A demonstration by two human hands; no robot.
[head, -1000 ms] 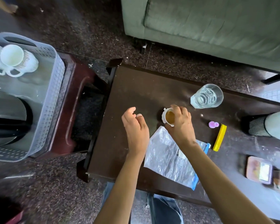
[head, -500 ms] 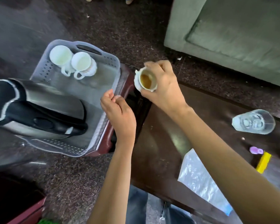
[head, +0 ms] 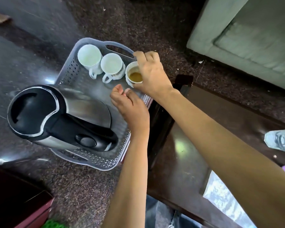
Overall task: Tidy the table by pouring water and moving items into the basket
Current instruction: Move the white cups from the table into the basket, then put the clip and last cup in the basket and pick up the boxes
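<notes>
Two hands reach over the basket [head: 67, 71]. The right hand [head: 152, 74] pinches a cup [head: 134, 75] of brown liquid by its rim, inside the basket just beside two white cups [head: 111, 65]. The left hand [head: 130, 106] hovers loosely curled, holding nothing, near the kettle [head: 59, 117]. A glass [head: 280, 140] sits on the bench [head: 184, 162].

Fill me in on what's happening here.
A person is clearing a table into a grey basket. The right hand grips a small cup with brown liquid, holding it in the basket next to two empty white cups. The left hand hovers loosely curled, holding nothing. An electric kettle already sits in the basket; a water glass remains on the table.
</notes>
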